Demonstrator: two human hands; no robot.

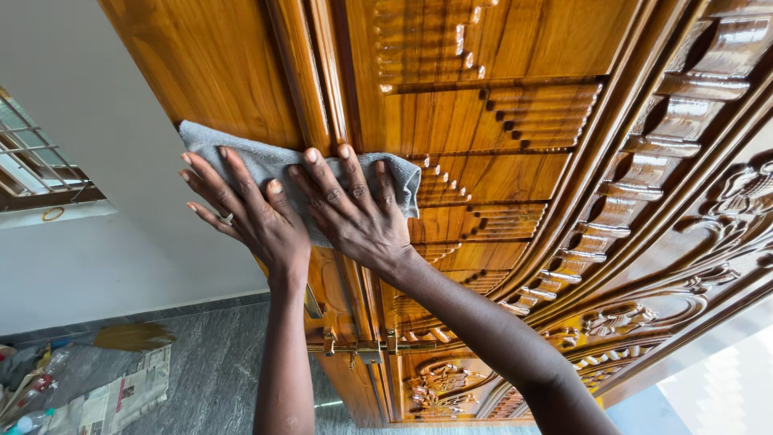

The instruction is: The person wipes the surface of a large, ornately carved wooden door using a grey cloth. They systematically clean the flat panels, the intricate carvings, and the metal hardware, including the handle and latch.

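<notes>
Your left hand [256, 211] | fingers spread flat, pressing grey rectangular cloth [241, 157] | your right hand [354, 211] | flat too, overlapping the left | cloth against glossy carved golden-brown wooden door [515, 173] | brass latch [358, 350] below

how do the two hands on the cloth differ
The left hand wears a ring and lies over the cloth's lower edge; the right hand shows no ring and sits fully on the cloth. The left fingers are spread wider than the right's. Both press flat, palms down, against the carved wooden door.
</notes>
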